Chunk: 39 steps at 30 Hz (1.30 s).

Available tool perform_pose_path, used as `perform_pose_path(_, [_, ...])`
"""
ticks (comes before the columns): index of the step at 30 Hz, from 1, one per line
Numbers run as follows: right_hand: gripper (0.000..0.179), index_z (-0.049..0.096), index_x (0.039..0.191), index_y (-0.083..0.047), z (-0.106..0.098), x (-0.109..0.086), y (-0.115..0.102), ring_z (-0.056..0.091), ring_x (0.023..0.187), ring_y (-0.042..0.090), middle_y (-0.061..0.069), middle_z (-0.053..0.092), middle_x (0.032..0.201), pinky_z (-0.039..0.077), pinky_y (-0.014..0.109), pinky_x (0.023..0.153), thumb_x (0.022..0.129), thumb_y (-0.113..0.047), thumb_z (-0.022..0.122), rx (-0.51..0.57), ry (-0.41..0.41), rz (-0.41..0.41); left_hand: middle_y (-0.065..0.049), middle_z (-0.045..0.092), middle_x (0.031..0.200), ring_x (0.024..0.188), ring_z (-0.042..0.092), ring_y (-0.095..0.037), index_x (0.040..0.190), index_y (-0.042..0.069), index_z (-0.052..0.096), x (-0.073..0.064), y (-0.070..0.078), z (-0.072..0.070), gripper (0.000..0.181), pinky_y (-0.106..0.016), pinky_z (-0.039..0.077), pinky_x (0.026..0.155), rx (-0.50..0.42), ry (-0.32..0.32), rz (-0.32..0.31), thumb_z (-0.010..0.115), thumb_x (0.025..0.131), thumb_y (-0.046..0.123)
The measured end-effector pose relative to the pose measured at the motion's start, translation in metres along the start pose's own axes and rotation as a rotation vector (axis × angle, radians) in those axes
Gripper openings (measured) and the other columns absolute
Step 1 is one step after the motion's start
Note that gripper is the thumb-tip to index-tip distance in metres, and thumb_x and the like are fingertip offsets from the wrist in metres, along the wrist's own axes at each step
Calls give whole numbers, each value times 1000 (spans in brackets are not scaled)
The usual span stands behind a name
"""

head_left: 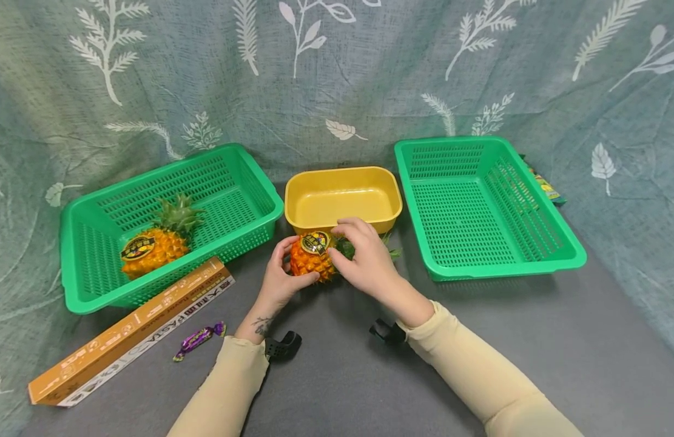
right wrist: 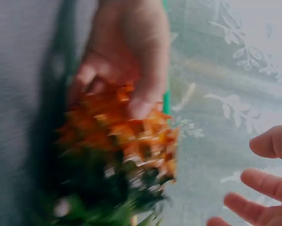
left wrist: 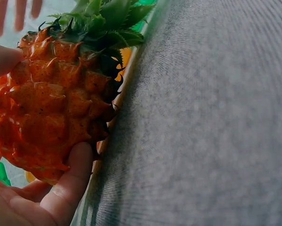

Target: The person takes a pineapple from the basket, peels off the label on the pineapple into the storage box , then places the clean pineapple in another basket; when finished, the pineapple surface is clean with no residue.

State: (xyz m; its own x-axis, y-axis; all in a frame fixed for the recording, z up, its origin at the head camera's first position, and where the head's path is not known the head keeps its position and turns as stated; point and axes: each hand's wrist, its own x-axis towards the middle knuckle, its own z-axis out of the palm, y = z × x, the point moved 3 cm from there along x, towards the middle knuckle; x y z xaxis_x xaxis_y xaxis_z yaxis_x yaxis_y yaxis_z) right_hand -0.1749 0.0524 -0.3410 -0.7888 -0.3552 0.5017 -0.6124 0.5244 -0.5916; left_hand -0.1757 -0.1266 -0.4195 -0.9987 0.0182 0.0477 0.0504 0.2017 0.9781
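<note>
A small orange pineapple (head_left: 310, 264) with a black-and-gold label lies on its side in front of the yellow bin, its green crown (left wrist: 103, 21) pointing right in the head view. My left hand (head_left: 278, 280) grips its base end, the thumb (left wrist: 75, 172) pressed along the near side. Over the crown end hovers my right hand (head_left: 366, 258), hiding part of the leaves. In the right wrist view the right fingers (right wrist: 259, 183) are spread and stand apart from the fruit. Whether the pineapple touches the table I cannot tell.
Behind the hands stands a yellow bin (head_left: 342, 229). The left green basket (head_left: 69, 255) holds another pineapple (head_left: 156, 250); a green basket (head_left: 506, 267) stands right, with a packet (head_left: 549, 189) behind. A long pasta box (head_left: 134, 334) and a purple-wrapped candy (head_left: 199, 340) lie front left.
</note>
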Motion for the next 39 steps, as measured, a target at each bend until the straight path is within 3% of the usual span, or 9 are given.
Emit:
perform_pose_path(5, [23, 64, 106, -2, 11, 29, -4, 57, 102, 24, 10, 61, 112, 47, 37, 88, 89, -17, 59, 32, -149, 71, -17, 41, 127, 108, 42, -26, 135, 8, 37, -2, -2, 0, 75, -33, 36, 85, -3, -5, -2, 74, 71, -2])
perform_pose_path(11, [24, 66, 108, -4, 26, 53, -6, 59, 103, 24, 9, 62, 112, 47, 37, 88, 93, -18, 53, -105, -302, 163, -17, 42, 127, 99, 47, -25, 135, 9, 37, -3, -4, 0, 75, -28, 41, 81, 0, -6, -12, 74, 71, -2])
perform_pose_path(16, [28, 65, 114, -8, 39, 62, -4, 58, 101, 27, 9, 60, 114, 49, 39, 84, 96, -21, 47, -257, -461, 242, -16, 42, 128, 99, 48, -24, 136, 9, 37, -4, -5, 1, 76, -26, 42, 81, 5, -7, -15, 74, 71, -2])
perform_pose_path(22, [26, 66, 85, -10, 44, 61, 3, 54, 70, 22, 5, 57, 81, 41, 30, 57, 96, -23, 46, -336, -584, 329, -16, 43, 127, 97, 47, -21, 136, 9, 37, -6, -5, 2, 75, -28, 42, 81, 1, -13, -12, 73, 71, -1])
perform_pose_path(26, [23, 63, 81, -11, 43, 63, 5, 51, 61, 17, 2, 55, 71, 37, 26, 52, 94, -22, 48, -301, -585, 330, -15, 43, 128, 98, 47, -20, 136, 9, 37, -5, -5, 2, 75, -26, 42, 81, -7, -15, -11, 74, 71, -2])
perform_pose_path(32, [18, 67, 100, -12, 38, 67, 2, 59, 81, 17, 2, 64, 95, 48, 31, 67, 92, -22, 55, -271, -513, 264, -15, 43, 128, 100, 48, -24, 136, 9, 36, -3, -3, 1, 76, -23, 42, 81, -11, -19, -13, 74, 72, -1])
perform_pose_path(39, [15, 70, 96, -12, 31, 65, -5, 59, 87, 21, 5, 63, 98, 49, 34, 70, 87, -21, 63, -275, -359, 136, -15, 41, 130, 105, 45, -24, 137, 10, 35, -1, -1, -1, 75, -28, 40, 84, 0, -23, -23, 74, 72, 0])
